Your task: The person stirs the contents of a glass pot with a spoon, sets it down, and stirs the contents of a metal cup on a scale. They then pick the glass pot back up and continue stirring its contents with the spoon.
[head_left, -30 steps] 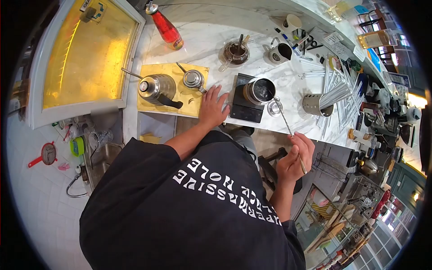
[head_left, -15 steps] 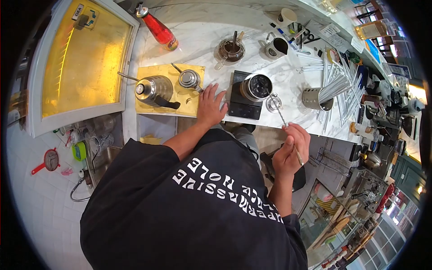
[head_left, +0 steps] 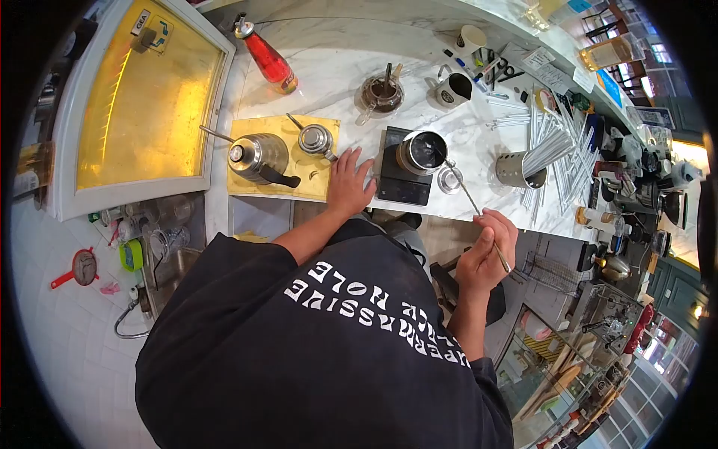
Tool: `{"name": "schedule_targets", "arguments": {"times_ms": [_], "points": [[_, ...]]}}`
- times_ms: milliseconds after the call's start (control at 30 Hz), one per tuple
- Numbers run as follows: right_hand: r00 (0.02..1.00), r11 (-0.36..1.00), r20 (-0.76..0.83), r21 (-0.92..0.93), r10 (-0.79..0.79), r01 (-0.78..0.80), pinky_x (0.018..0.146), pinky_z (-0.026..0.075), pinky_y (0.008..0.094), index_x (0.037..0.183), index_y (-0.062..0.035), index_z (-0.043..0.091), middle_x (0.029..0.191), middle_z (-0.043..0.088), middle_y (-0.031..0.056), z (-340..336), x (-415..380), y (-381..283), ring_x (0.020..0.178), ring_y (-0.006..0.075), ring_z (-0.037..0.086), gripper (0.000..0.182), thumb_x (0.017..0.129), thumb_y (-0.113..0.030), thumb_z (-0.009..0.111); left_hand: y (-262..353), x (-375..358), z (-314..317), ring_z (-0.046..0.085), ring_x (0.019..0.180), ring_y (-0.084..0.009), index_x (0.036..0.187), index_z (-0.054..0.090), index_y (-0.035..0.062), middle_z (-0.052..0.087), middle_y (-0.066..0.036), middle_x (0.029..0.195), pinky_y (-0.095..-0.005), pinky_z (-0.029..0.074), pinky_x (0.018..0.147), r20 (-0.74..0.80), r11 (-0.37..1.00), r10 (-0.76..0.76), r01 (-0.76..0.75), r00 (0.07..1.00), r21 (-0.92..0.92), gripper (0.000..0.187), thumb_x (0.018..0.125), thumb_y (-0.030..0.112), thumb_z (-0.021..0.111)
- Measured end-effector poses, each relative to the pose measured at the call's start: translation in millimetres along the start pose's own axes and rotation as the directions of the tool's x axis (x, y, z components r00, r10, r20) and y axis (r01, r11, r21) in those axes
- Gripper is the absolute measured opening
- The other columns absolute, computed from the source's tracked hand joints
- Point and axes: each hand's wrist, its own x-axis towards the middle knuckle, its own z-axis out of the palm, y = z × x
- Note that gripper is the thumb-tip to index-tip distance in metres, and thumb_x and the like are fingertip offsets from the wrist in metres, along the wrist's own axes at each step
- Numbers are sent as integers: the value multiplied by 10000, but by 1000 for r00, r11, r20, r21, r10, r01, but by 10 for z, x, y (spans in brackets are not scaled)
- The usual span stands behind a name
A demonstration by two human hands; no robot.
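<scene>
My right hand (head_left: 488, 253) pinches a long, thin bar spoon (head_left: 467, 196) with a twisted shaft. The far end of the spoon reaches into a metal cup (head_left: 423, 153) of dark contents, so its tip is hidden. That cup stands on a black scale (head_left: 404, 187). My left hand (head_left: 350, 182) lies on the counter edge, fingers spread, between the scale and a yellow cloth (head_left: 303, 185). Just beyond its fingertips, a small steel pot (head_left: 315, 139) rests on the cloth beside a gooseneck kettle (head_left: 262, 156). Near the scale's right side is a small clear round item (head_left: 449, 179).
Farther back on the marble counter are a glass pot (head_left: 382, 94), a steel pitcher (head_left: 453, 90) and a red bottle (head_left: 269, 61). To the right, a perforated metal holder (head_left: 516, 170) carries straws, with many more scattered around it. A yellow-paned door (head_left: 142, 105) stands at the left.
The spoon has shifted slightly in the cup, and my right hand has turned a little with it. Dark lumps seen in the cup earlier are less distinct. My left hand stays on the counter.
</scene>
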Motion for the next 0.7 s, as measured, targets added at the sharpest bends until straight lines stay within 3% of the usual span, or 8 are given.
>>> {"name": "schedule_targets", "arguments": {"times_ms": [200,300,467,667,700], "points": [[997,998,64,31,-54,52,903,507,443,1010,-20,678,963,735,122,57,41,-92,978,339,712,106,1033,-72,588,-11,-15,34,358,1492,-400,1405,615,128,451,-181,1576,-566,294,1214,-8,1000,3,-3,1000,14,541,902,305,708],[1000,1000,16,11,-9,9,904,510,443,1015,-20,680,970,737,130,51,65,-35,977,341,711,113,1037,-80,587,-10,-22,36,360,1492,-397,1401,617,128,456,-181,1572,-562,296,1214,-14,1000,4,-4,1000,17,538,902,305,707],[992,989,-116,130,-54,69,883,526,451,996,-8,659,899,739,132,-124,83,16,915,337,719,177,1079,-103,535,18,-25,20,364,1494,-390,1397,618,130,460,-179,1570,-555,300,1215,-25,1000,2,-2,1000,19,537,895,296,711],[989,974,-129,208,-70,96,872,539,435,957,22,648,904,729,163,-228,138,134,906,312,715,244,1096,-94,484,30,-14,-26,367,1497,-388,1389,621,133,464,-179,1571,-552,304,1215,2,999,-22,22,1000,34,538,885,291,721],[986,965,-165,262,21,23,875,544,434,946,31,644,907,725,167,-230,143,166,902,307,714,261,1099,-93,473,28,-13,-19,370,1496,-390,1386,623,132,466,-180,1570,-552,304,1214,-2,999,-21,21,1000,30,536,884,290,721]]}}
